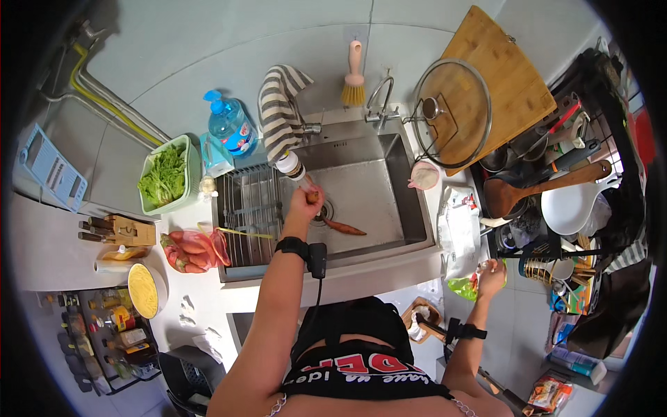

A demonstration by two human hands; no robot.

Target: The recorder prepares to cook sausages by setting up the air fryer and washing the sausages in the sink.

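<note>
My left hand [307,202] is over the sink [367,182], closed around a brownish-orange root vegetable [312,197] just below the white tap filter [290,166]. My fingers hide most of the vegetable. A second slender, reddish-brown root vegetable [344,228] lies on the sink floor beside the drain [325,211]. Off to the right, past the counter's front edge, my right hand [491,276] grips a bright green plastic packet [462,288]. A white plastic bag [459,234] lies right above that packet on the counter.
A drying rack [250,208] spans the sink's left side. Left of it are a red net bag of roots [195,250], a basket of lettuce [165,177] and a bowl of yellow strips [143,291]. A glass lid [453,112] leans against a wooden cutting board [500,88] behind, right.
</note>
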